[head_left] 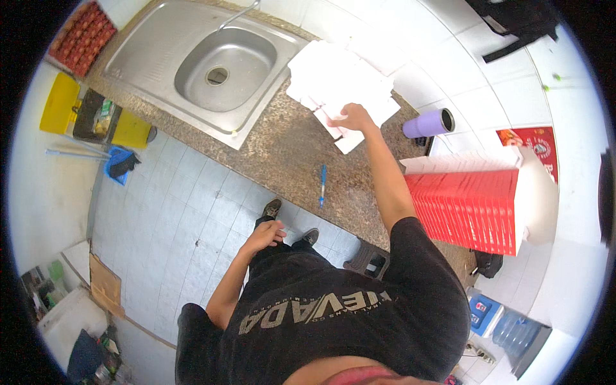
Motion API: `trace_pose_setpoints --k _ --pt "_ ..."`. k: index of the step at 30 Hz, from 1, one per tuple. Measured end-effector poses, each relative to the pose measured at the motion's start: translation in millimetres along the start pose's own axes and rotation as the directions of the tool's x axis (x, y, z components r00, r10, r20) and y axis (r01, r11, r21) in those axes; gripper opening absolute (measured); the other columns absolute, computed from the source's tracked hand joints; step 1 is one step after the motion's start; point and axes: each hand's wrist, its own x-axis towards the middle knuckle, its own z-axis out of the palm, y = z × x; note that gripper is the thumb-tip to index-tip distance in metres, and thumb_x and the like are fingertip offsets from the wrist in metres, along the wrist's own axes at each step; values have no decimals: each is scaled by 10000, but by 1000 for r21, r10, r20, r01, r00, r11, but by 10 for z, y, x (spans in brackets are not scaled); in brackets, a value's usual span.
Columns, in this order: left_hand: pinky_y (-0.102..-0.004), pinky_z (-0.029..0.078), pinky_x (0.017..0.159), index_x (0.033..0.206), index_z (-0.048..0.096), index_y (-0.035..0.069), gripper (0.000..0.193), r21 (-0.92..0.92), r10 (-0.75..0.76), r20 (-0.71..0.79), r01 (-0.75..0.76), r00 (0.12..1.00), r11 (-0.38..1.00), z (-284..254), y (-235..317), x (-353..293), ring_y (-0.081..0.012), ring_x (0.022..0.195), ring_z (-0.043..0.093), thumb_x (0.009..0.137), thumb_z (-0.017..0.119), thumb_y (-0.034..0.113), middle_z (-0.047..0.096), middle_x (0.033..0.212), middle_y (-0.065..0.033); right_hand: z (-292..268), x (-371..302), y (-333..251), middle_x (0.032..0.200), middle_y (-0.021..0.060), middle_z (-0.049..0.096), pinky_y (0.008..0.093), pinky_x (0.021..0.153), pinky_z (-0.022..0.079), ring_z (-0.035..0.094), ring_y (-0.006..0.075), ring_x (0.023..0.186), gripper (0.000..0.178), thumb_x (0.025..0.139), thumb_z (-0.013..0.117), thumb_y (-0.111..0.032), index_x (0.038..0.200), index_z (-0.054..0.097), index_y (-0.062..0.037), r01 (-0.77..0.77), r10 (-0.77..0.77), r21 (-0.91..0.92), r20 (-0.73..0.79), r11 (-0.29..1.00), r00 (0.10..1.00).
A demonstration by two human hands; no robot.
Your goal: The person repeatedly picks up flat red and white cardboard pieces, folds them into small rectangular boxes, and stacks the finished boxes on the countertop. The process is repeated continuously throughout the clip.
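Right hand (351,119) at the near edge of a pile of white card sheets (340,72) on the granite countertop (273,144), between sink (131,61) and purple tumbler (422,124); fingers touch the pile — pinching or merely pressing, cannot tell. Left hand (264,236) apparently empty, loosely curled, clear of the counter. Step in hand, judged: handling the sheets. Next move likely calls for a sure edge grip — glare hides individual layers. Blue pen (323,186) lies nearby.

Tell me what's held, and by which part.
Right hand is at the near side of the flat white sheets, hold unclear; left hand holds nothing.
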Motion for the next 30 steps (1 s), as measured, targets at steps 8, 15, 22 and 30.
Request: trace_pose_setpoints --k 8,15,22,30 --pt "-322 528 830 1246 602 52 435 -102 26 -56 -32 998 994 -295 239 39 -165 961 662 1069 459 423 701 1071 -60 34 268 590 947 195 755 404 800 569 715 287 800 373 864 770 -363 1032 773 -30 -137 92 403 129 905 987" --pt "-344 527 834 1204 624 26 311 132 477 -186 -459 859 879 -23 956 -83 -201 949 672 1040 584 287 703 1053 -97 -1131 -499 48 947 282 706 514 785 536 693 451 914 209 956 570 -121 1067 701 -2 -162 226 158 -656 974 720" --pt "-425 505 1006 1297 594 14 414 774 948 317 -572 -19 -270 686 2023 -1422 -372 1226 570 885 626 36 589 1304 -217 -809 -2541 -1479 1179 232 693 451 888 546 684 378 1078 299 925 539 -109 1167 688 -12 284 -291 -62 -225 957 930" --pt "-485 549 690 1198 624 -34 389 881 442 242 -387 864 274 851 1228 -1941 -397 770 714 851 720 115 695 782 -225 -78 -3874 -1636 1040 199 735 470 904 539 699 417 1013 357 941 676 -266 1140 642 29 365 -499 581 82 728 863"
